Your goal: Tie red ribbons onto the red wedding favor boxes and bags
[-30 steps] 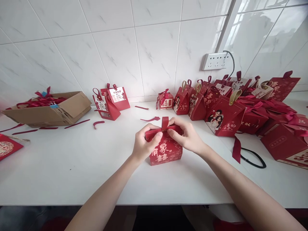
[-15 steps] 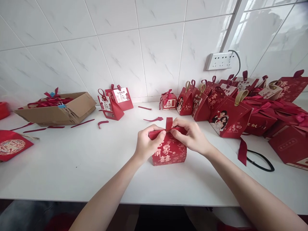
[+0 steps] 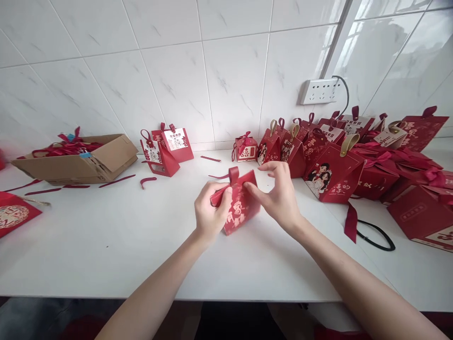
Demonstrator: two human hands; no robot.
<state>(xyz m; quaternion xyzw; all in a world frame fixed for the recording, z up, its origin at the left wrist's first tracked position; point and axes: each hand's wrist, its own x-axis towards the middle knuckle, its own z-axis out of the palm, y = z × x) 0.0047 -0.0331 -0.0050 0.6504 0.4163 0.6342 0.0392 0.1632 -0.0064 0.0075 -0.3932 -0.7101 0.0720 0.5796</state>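
Observation:
A red gift box [image 3: 242, 208] with gold Chinese characters and a ribbon loop [image 3: 233, 175] on top stands turned at an angle on the white table. My left hand [image 3: 211, 208] pinches its top edge at the left, just beside the loop. At the right end of the top, my right hand [image 3: 279, 196] has its thumb against the front face. Its other fingers are spread away from the box, off the back side. The box's back is hidden from me.
A cardboard box [image 3: 76, 163] of red ribbons stands at the left, with loose ribbon strips nearby. Two finished-looking boxes [image 3: 164, 153] stand by the wall. Many red gift boxes [image 3: 334, 174] crowd the right, near a black cord loop [image 3: 377, 235] and a power strip [image 3: 320, 91].
The gift box has turned, its right end swinging away from me, and shifted slightly left. My right hand has loosened from a pinch, its fingers spreading. My left hand still grips the top.

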